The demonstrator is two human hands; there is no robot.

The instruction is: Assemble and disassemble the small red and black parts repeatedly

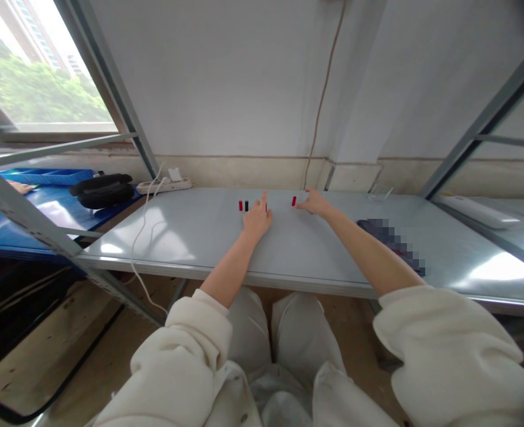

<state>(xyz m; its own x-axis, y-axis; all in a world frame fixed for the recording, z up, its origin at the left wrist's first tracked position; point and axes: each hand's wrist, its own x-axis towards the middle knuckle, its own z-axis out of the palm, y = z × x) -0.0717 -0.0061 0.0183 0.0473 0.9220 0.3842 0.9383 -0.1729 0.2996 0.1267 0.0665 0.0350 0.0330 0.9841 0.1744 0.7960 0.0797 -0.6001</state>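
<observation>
My left hand is over the grey tabletop, its fingers apart and one finger stretched toward the wall. A sliver of a small red piece shows beside that finger, mostly hidden; whether the hand touches it I cannot tell. Just left of this hand, a small red cylinder and a black cylinder stand side by side. My right hand reaches in from the right with thumb and fingers spread. Another red cylinder, slightly tilted, is right by its fingertips, seemingly not gripped.
A power strip with a white cable lies at the back left. Dark, partly pixelated cloth-like item rests right of my forearm. Metal posts flank the table. Another person's hand is at the blue table, near a black case.
</observation>
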